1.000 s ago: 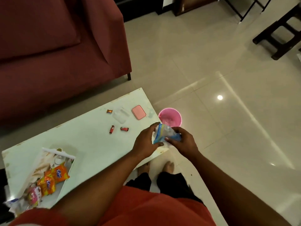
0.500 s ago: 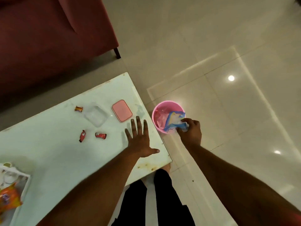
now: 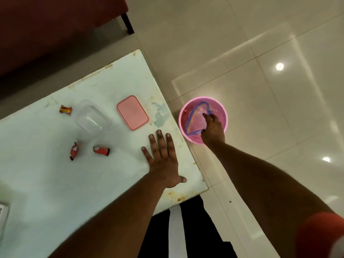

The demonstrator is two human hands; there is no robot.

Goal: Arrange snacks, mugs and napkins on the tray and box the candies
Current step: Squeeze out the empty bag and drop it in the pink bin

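My left hand [image 3: 163, 161] lies flat, fingers spread, on the white table [image 3: 55, 183] near its right edge. My right hand [image 3: 213, 130] reaches down into a pink bin [image 3: 202, 98] on the floor. Its fingers rest on a clear plastic bag with a blue edge [image 3: 195, 118] lying inside. On the table stand an empty clear plastic box [image 3: 92, 119] and its pink lid [image 3: 132, 113]. Three wrapped candies lie loose: one [image 3: 65, 110] left of the box, two [image 3: 74, 151] [image 3: 101, 150] in front of it.
A white tray's corner [image 3: 2, 215] shows at the left edge. A dark red sofa [image 3: 55, 25] stands behind the table, its leg [image 3: 128, 24] near the table's far corner. Glossy tiled floor lies to the right. My legs are below the table's edge.
The bag left both hands: my right hand carried it down into the pink bin, where it now lies spread out. My left hand moved onto the table and lies flat.
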